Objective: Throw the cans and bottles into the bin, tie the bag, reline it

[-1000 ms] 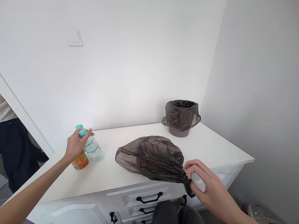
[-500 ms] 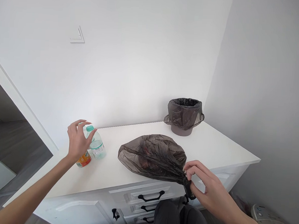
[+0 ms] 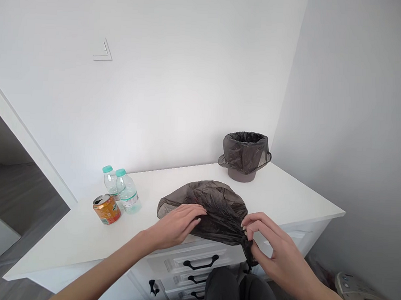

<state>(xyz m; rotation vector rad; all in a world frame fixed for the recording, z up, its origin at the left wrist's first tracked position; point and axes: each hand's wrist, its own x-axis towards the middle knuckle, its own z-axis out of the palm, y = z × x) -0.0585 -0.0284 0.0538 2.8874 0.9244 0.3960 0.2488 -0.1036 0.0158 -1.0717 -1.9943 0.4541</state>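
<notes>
A filled dark translucent plastic bag [image 3: 218, 200] lies on the white cabinet top, its gathered neck pointing to the front right. My right hand [image 3: 269, 243] pinches that knotted neck at the cabinet's front edge. Over the bag's front left side is my left hand [image 3: 179, 223], its fingers stretched out and close together, the fingertips at the plastic. Left of it stand an orange can [image 3: 107, 209] with an open top and two clear bottles with teal caps, one in front [image 3: 128, 193] and one behind [image 3: 110, 179].
A small bin [image 3: 242, 173] lined with a dark bag stands at the back right, near the wall. Drawers with black handles [image 3: 201, 261] face my knees. A grey appliance [image 3: 357, 292] sits low at the right.
My left hand has moved right, away from the bottles and can, to the bag. My right hand still holds the bag's neck. The view has shifted slightly.
</notes>
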